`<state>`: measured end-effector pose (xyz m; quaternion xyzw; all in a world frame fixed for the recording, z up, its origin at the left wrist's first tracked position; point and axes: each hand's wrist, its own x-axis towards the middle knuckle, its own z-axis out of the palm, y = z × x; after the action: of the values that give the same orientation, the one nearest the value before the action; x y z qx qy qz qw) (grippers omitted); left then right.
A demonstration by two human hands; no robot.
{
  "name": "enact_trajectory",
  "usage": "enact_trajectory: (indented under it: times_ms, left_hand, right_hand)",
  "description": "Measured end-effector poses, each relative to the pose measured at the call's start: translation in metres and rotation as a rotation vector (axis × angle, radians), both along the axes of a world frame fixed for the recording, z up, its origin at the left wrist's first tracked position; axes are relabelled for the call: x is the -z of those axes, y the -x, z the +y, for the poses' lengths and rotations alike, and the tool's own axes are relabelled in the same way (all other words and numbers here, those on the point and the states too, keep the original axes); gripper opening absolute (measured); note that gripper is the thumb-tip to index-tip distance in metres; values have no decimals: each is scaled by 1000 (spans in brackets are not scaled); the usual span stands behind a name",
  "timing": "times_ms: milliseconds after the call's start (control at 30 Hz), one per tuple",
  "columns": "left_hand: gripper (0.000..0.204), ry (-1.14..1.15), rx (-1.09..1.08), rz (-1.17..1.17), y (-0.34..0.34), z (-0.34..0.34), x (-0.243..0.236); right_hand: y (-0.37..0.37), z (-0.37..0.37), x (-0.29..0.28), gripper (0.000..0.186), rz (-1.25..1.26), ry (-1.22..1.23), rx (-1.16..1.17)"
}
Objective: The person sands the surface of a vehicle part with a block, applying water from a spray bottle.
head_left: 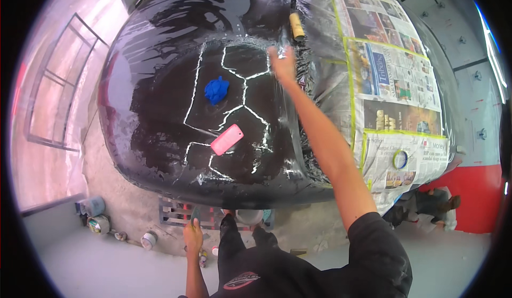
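Head view showed the right arm stretched far forward and up from the lower right, its elbow nearly straight, over the right part of a large, curved black panel [160,98]. The right hand [282,66] was at its far end, just beside the rightmost of the white lines [245,91] marked on the panel. Motion blurred it; the thumb seemed apart from the fingers, but I could not tell whether it gripped anything or touched the surface. The left arm hung low at the near side, and the left hand [193,236] was closed around a thin, dark flat tool [196,213] that pointed up toward the panel's near edge.

Several containers stood on the floor at the lower left: a pale blue bucket [93,206], a can [98,224] just beside it, and, farther right, a small white tub [149,239]. A pale basin [249,216] showed near the person's feet, partly under the panel's edge. What any of them contained could not be made out.

On the panel, a crumpled blue cloth [216,90] lay among the lines, with a pink block [227,140] nearer the person.
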<state>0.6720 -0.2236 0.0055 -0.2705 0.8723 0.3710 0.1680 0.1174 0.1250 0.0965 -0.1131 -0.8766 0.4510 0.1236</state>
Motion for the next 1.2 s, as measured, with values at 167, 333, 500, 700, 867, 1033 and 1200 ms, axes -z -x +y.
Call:
enact_trajectory:
  times_ms: [167,333,500,700,867,1033,1200]
  left_hand:
    - [43,-5,66,-28,29,-16,-5]
    - [44,-11,25,44,20,-26,-6]
    - [49,20,-16,-114,-18,-52,-3]
    - [52,2,-49,-142,-34,-65,2]
    - [48,57,28,-200,-34,-59,16]
    - [37,-66,126,41,6,-24,16]
    - [26,-103,232,562,100,61,-3]
  right_hand:
    - [-43,-139,43,108,-19,-326,-592]
    - [-67,-168,89,34,143,-513,-385]
    - [-76,-127,93,25,234,-549,-470]
    - [-76,6,59,38,-2,-646,24]
    - [-164,36,55,37,-89,-525,116]
    - [-272,35,78,12,268,-559,-79]
    - [-368,70,89,28,172,-497,-62]
